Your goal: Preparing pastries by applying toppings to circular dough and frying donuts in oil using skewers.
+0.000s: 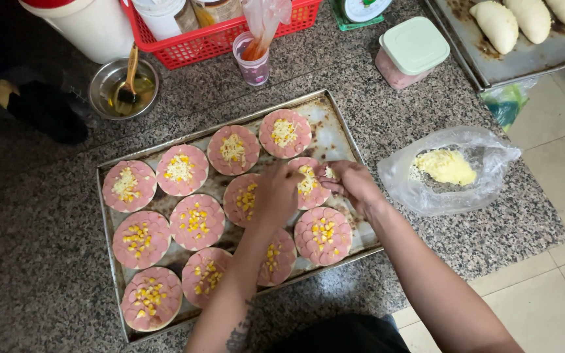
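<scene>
both hands over baking tray (109,216). left hand (276,195) fingers curled above small round pizza (310,182), sprinkling shredded cheese; right hand (354,184) pinched shut on cheese, just beside it. cheese bag (449,171) right of right hand.

Speckled granite counter (47,261) carrying a baking tray (335,140) mid-surface, a steel bowl (102,82) and red basket (230,36) along the back edge, a plastic bag (485,157) by the right edge.

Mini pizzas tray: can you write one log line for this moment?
hands: left, right over one mini pizza | cheese bag right of tray
</scene>
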